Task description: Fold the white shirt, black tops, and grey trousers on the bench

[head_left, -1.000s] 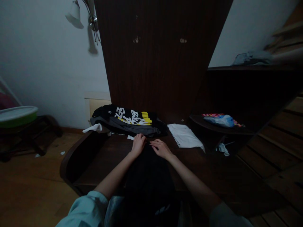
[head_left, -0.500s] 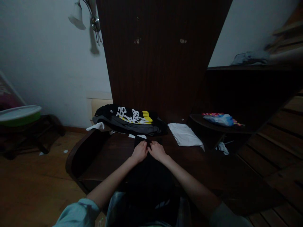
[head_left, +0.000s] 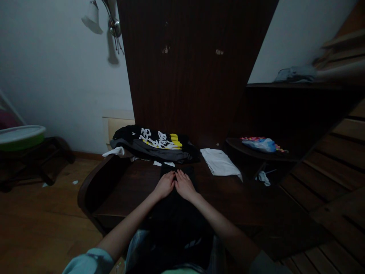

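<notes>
A black garment (head_left: 178, 213) stretches from the dark wooden bench (head_left: 128, 194) down over my lap; its exact kind cannot be made out in the dim light. My left hand (head_left: 165, 184) rests flat on its upper part, fingers stretched forward. Beside it, my right hand (head_left: 184, 184) lies on the same cloth with its fingers extended, the two hands nearly touching. Just beyond them is a pile of dark clothes (head_left: 154, 144) with white lettering and a yellow patch. A folded white cloth (head_left: 221, 162) is to the right.
White scraps (head_left: 164, 164) lie before the pile. At the left, a green basin (head_left: 24, 139) stands on a low dark stool. On a small shelf at the right sits a blue-and-white plastic bag (head_left: 261, 145). A tall dark panel (head_left: 185, 76) rises behind the bench.
My fingers, bent and bunched on the black cloth before, are now straightened and laid flat on it. The view has shifted slightly.
</notes>
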### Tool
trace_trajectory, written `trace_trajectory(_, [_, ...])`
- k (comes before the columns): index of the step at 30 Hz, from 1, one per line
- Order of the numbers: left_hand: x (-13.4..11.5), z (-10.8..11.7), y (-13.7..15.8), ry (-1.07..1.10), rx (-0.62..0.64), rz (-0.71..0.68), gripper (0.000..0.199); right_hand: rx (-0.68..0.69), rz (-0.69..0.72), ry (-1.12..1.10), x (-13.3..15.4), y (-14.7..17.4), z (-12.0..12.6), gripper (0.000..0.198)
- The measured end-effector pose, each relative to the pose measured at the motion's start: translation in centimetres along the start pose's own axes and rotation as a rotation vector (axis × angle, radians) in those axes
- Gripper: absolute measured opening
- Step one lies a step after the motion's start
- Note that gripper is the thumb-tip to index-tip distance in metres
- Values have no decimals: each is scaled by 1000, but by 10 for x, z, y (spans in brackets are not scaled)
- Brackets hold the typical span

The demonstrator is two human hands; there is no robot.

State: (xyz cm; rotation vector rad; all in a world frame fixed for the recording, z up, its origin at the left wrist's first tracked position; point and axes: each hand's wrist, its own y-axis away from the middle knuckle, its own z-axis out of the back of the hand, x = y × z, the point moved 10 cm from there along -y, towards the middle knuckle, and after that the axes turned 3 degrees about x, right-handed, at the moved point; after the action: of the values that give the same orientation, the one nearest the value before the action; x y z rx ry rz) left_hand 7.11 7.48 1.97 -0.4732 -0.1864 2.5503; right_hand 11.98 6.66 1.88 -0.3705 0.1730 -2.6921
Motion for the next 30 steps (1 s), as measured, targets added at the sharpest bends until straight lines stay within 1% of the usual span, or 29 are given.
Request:
trace_trajectory(4, [-5,9,3,-9,-35,9,33,-19,7,-63,-2,-4,-5,45])
trace_trajectory(7, [-2,26,8,-64,-115,100,26,-105,-11,-247,-16,-6,5,37])
trace_trajectory(9, [7,39,16,-94,-169,195,23,-228,-47,-394,-36,-3,22,32])
trace_trajectory(11, [22,50,25,-105,-188,297,25,-353,-101,-491,-63,6,41,28])
trace_trajectory(12, [32,54,30,-96,-183,351,29,-392,-147,-512,-78,12,48,24])
trace_trajectory(13, [43,55,35,-71,-166,408,34,-401,-216,-522,-94,17,51,19])
trace_trajectory(14, [55,54,40,-24,-132,465,41,-368,-306,-533,-109,21,50,14])
trace_trajectory(15, [66,51,43,36,-82,523,46,-292,-402,-558,-123,24,44,10])
trace_trajectory(16, [76,45,46,102,-26,573,49,-183,-485,-600,-132,26,35,8])
trace_trajectory(17, [82,39,46,167,29,606,49,-61,-540,-660,-135,27,23,12])
trace_trajectory(19, [87,29,43,280,110,635,40,150,-575,-794,-129,27,3,26])
trace_trajectory(20, [86,24,38,328,139,634,33,213,-570,-844,-122,26,-3,31])
trace_trajectory(21, [84,20,34,377,163,630,26,239,-562,-870,-117,24,-5,35])
trace_trajectory(23, [78,12,25,465,210,634,17,228,-554,-871,-108,20,-5,37])
trace_trajectory(26, [67,6,21,530,242,656,8,166,-542,-844,-100,20,-3,31])
trace_trajectory(28, [55,7,20,568,228,639,3,98,-528,-867,-97,23,1,24])
trace_trajectory(30, [41,17,16,628,156,562,8,-29,-479,-904,-95,23,16,19])
